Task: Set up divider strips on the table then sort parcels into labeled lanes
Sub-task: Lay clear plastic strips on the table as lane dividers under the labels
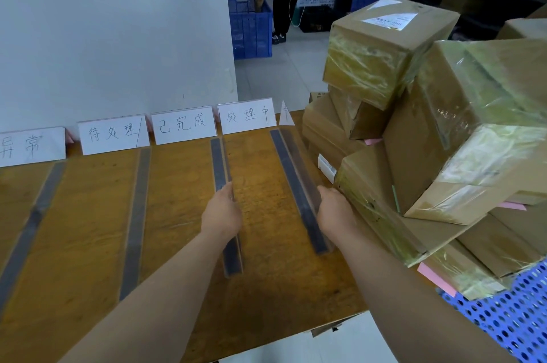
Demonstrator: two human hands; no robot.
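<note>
Several dark divider strips lie lengthwise on the brown table. My left hand grips the third strip near its middle. My right hand holds the fourth strip at its right edge, close against the parcels. White label cards with handwriting stand in a row along the table's far edge, one at the head of each lane. Two more strips lie flat to the left.
A stack of taped cardboard parcels fills the right side, resting partly on a blue perforated crate. A white wall stands behind the labels. A person in black bends over a blue crate in the background.
</note>
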